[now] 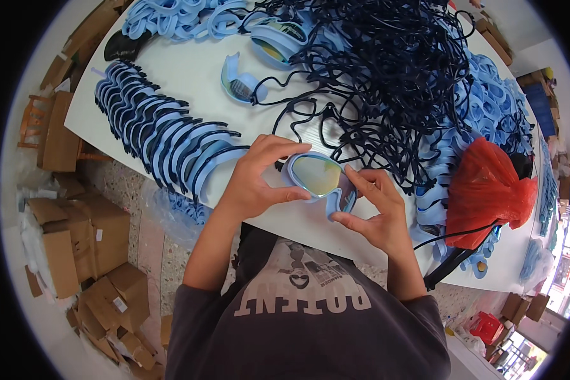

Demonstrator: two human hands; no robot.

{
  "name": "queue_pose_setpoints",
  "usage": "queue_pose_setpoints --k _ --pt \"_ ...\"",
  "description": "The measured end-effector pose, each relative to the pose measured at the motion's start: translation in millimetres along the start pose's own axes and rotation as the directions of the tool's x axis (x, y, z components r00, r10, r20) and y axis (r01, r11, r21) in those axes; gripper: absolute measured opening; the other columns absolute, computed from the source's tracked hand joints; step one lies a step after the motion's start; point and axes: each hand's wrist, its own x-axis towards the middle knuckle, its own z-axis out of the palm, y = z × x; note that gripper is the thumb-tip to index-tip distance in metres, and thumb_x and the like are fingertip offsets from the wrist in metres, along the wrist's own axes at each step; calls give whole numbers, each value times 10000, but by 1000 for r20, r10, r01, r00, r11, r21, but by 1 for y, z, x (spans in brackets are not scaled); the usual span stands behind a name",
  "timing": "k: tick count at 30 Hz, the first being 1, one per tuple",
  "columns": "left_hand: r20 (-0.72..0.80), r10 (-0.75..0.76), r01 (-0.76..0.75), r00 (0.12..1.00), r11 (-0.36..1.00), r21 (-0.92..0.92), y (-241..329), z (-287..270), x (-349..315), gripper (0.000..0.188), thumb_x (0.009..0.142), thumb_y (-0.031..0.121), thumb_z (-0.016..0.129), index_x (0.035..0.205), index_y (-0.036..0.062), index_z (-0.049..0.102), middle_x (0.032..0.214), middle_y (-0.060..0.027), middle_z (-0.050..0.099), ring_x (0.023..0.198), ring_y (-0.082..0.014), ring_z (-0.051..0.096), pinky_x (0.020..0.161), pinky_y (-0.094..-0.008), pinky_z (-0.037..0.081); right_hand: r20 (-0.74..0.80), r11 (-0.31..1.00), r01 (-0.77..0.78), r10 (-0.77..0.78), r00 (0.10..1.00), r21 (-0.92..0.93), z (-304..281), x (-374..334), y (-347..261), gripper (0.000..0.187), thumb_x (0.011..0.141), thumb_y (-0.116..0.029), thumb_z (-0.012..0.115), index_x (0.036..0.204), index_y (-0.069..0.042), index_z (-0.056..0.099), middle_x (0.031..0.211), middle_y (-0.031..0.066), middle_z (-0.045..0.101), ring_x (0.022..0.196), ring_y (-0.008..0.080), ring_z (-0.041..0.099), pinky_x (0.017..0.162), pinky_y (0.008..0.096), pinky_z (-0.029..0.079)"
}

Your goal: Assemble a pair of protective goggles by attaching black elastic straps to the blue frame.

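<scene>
Left hand [263, 180] and right hand [379, 206]: each pinching one end of a pale-blue swim-goggle front [326, 180] over the near side of a white table [196, 82], seemingly aligning or checking it, the next move calling for light, even rim pressure. Right eyepiece [348, 194]: sitting edge-on, partly hiding, its fit unclear. Farther left, nested goggle fronts [158, 130] are lying in a row; far right, tangled navy straps [386, 82] are obscuring individual pieces.

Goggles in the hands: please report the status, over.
Left hand, right hand: fingers and thumbs on goggles. Goggles held between them, lens toward camera. Black cords piled just beyond.
</scene>
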Motion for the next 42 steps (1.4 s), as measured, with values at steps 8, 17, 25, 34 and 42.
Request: queue_pose_setpoints --k 8,17,25,34,42 --pt "197 29 -12 980 996 -88 -5 -12 4 671 460 335 856 1043 54 678 945 -28 582 901 -177 525 800 -288 423 123 995 -12 0 992 96 -6 0 4 675 614 -190 838 1230 -69 589 1020 96 563 898 191 551 787 292 461" --pt "215 135 -133 967 991 -23 -8 -10 1 658 489 349 845 1061 74 670 924 -31 567 849 -183 521 733 -286 426 165 984 -12 -17 986 176 -10 2 8 678 600 -176 841 1224 -76 594 1012 86 573 904 189 558 790 294 462" --pt "189 218 -263 957 930 258 12 0 5 568 566 393 814 1004 74 647 865 -51 518 809 -222 502 713 -323 421 169 996 20 -34 985 87 -10 5 3 665 616 -174 822 1232 -86 587 1026 99 567 918 217 563 786 303 469" --pt "41 278 -271 960 878 394 5 21 -2 528 681 420 708 1049 55 607 924 -90 500 822 -250 485 719 -346 386 -18 988 140 -142 990 -64 3 3 6 683 627 -187 800 1243 -32 547 1053 125 552 904 242 549 748 317 475" --pt "-22 330 -287 944 849 444 5 31 -8 540 769 475 617 1080 34 627 916 -96 478 818 -215 442 706 -306 384 -201 930 274 -325 924 -247 20 7 12 637 611 -249 799 1161 -6 589 907 113 553 775 220 514 602 309 452"
